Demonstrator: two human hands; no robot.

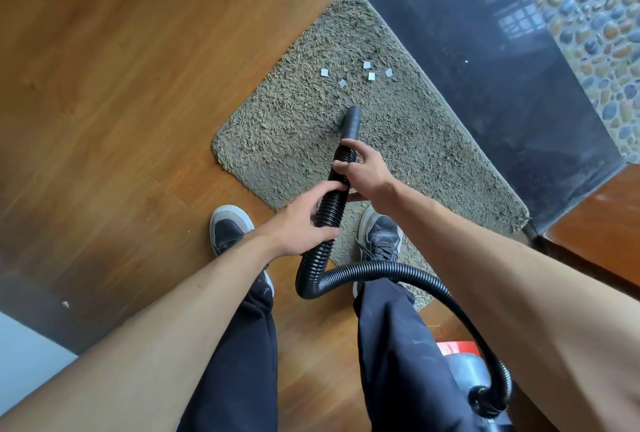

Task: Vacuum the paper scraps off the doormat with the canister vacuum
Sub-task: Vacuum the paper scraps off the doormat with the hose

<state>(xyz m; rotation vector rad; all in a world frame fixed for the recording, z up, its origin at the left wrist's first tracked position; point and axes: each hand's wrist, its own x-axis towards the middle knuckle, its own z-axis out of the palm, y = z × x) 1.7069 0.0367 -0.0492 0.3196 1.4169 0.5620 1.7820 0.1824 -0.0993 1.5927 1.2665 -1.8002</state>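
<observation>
The black ribbed hose [332, 204] was gripped by both hands: the left hand [304, 223] was curled round it lower down, and the right hand [367, 171] was wrapped round it nearer the nozzle [350, 123]. The nozzle was pointed down at the mat [294, 126]; whether it touched the pile could not be told. Five white scraps [371, 76] were scattered on the mat beyond the nozzle, apart from it. The right shoe [381, 234] was set on the mat's near edge. The hose was looped back to the vacuum [474, 372].
</observation>
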